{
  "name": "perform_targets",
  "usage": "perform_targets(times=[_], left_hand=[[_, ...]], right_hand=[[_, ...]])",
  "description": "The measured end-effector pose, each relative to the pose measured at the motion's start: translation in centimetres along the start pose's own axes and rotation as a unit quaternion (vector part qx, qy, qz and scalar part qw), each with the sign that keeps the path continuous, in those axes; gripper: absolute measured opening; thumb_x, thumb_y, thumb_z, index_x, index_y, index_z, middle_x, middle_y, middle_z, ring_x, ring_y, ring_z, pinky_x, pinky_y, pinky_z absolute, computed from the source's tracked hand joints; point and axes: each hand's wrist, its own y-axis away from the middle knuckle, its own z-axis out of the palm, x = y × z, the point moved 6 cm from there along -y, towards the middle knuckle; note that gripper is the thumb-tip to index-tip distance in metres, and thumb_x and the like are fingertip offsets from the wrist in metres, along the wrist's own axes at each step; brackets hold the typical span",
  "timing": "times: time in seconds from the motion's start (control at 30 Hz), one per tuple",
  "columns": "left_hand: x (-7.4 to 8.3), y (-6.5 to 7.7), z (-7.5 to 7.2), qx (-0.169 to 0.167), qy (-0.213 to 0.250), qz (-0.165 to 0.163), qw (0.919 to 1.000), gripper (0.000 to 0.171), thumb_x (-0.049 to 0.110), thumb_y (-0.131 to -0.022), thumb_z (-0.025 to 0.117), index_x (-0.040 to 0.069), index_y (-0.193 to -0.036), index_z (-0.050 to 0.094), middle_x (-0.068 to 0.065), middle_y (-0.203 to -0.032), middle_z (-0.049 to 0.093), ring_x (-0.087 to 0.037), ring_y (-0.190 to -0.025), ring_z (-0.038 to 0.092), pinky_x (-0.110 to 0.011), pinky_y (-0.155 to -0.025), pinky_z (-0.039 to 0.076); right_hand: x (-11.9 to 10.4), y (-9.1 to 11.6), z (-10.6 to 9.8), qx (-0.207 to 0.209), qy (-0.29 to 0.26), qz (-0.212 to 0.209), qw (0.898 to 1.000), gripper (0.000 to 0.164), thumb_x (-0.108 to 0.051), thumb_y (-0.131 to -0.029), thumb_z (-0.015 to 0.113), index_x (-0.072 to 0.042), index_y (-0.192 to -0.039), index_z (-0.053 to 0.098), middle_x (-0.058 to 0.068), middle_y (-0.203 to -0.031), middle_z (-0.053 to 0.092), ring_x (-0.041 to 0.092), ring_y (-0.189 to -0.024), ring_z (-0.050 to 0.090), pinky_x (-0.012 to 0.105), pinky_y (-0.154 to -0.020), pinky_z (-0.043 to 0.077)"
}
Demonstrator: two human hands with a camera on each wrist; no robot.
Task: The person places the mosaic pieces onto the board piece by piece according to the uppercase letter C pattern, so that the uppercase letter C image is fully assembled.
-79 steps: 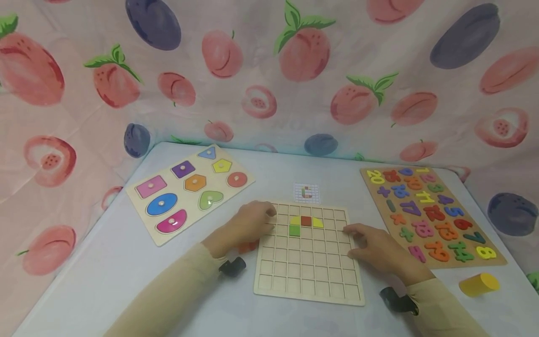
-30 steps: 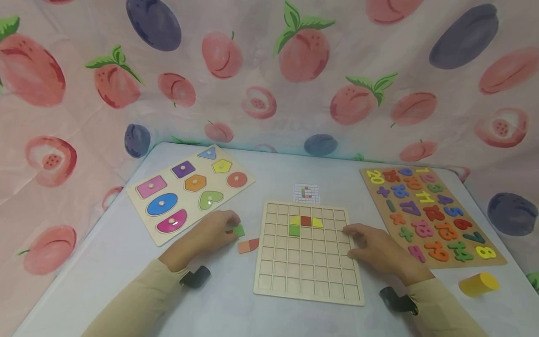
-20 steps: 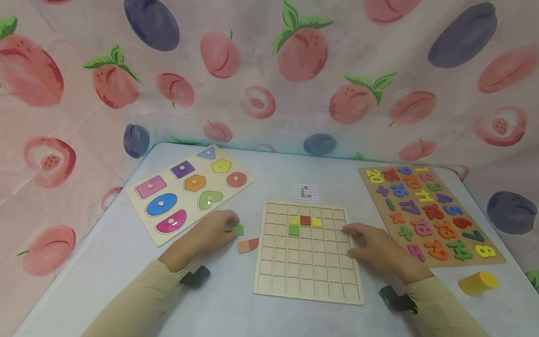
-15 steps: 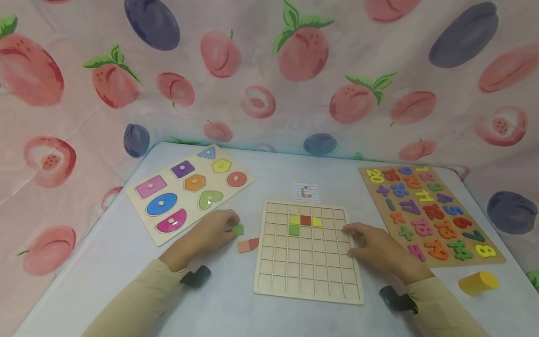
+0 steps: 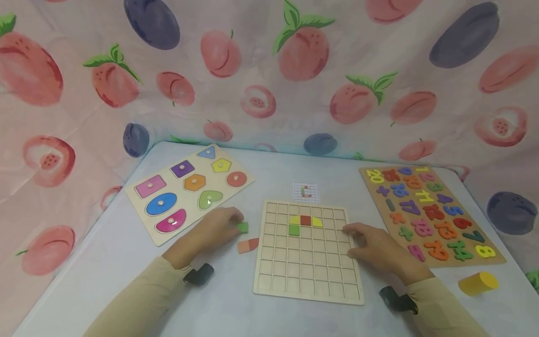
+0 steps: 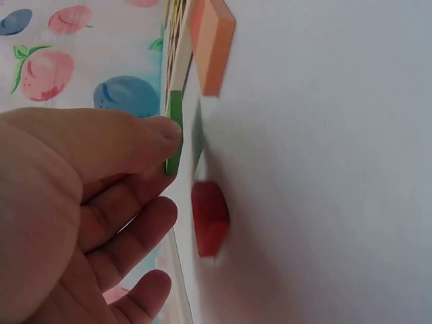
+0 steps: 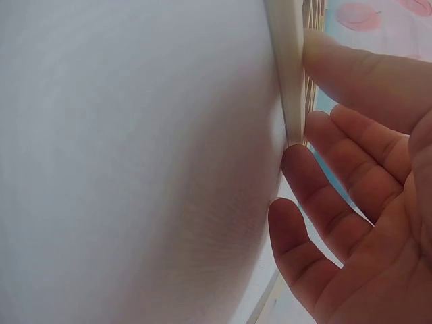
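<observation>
My left hand (image 5: 216, 230) pinches a green square tile (image 6: 175, 131) between thumb and fingertips, raised just over the table left of the wooden grid board (image 5: 294, 271). A red tile (image 6: 210, 219) lies under that hand, and an orange tile (image 5: 244, 247) sits beside the board's left edge, against another red piece (image 5: 253, 243). On the board are a red square (image 5: 305, 220) between two yellow rounded tiles (image 5: 317, 222), and a green square (image 5: 294, 230) below the left one. My right hand (image 5: 375, 245) touches the board's right edge with thumb and fingertips, fingers relaxed.
A small printed pattern card (image 5: 306, 192) lies behind the board. To the left is a knobbed shape puzzle (image 5: 248, 180); to the right, a number puzzle (image 5: 446, 262). A yellow cylinder (image 5: 477, 283) lies at the right. A fruit-print cloth (image 5: 269, 56) hangs behind.
My left hand has gone from the board's left edge to the tiles on the table, picked up the green square and moved slightly rightward with it. My right hand has stayed put.
</observation>
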Motion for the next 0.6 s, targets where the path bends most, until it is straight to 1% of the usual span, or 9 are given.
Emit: perform_targets(times=[0.13,0.4,0.5,0.6], left_hand=[[0.6,-0.4,0.3,-0.008,0.011,0.002,0.9999,0.031,0.013,-0.088,0.073,0.01,-0.119,0.07,-0.002,-0.115,0.069,-0.024,-0.114,0.061,-0.041,-0.098,0.049],[2.2,-1.2,1.5,-0.041,0.027,0.001,0.9988,0.029,0.014,-0.087,0.074,0.011,-0.115,0.071,-0.001,-0.111,0.067,-0.023,-0.111,0.058,-0.041,-0.098,0.048],[2.9,-1.3,1.8,-0.052,0.031,0.007,0.9981,0.028,0.014,-0.087,0.074,0.011,-0.114,0.071,-0.001,-0.11,0.067,-0.023,-0.108,0.057,-0.04,-0.097,0.048],[3.7,-1.3,2.1,-0.061,0.028,0.021,0.9975,0.029,0.013,-0.087,0.073,0.01,-0.116,0.071,-0.002,-0.11,0.066,-0.021,-0.104,0.056,-0.038,-0.096,0.047]], right_hand=[[-0.1,0.0,0.0,0.002,0.001,-0.003,1.0,0.056,-0.022,-0.085,0.078,-0.012,-0.137,0.058,0.021,-0.141,0.053,0.046,-0.132,0.045,0.062,-0.102,0.038],[-0.1,0.1,-0.1,0.005,0.003,-0.015,1.0,0.055,-0.021,-0.085,0.078,-0.012,-0.136,0.059,0.021,-0.137,0.056,0.046,-0.129,0.047,0.062,-0.101,0.039],[-0.1,0.0,-0.1,0.006,0.003,-0.019,1.0,0.055,-0.021,-0.085,0.078,-0.011,-0.136,0.059,0.021,-0.136,0.057,0.046,-0.129,0.048,0.062,-0.1,0.039],[-0.1,0.0,-0.1,0.007,0.004,-0.021,1.0,0.055,-0.021,-0.085,0.078,-0.011,-0.136,0.059,0.021,-0.134,0.058,0.046,-0.128,0.049,0.062,-0.1,0.04]])
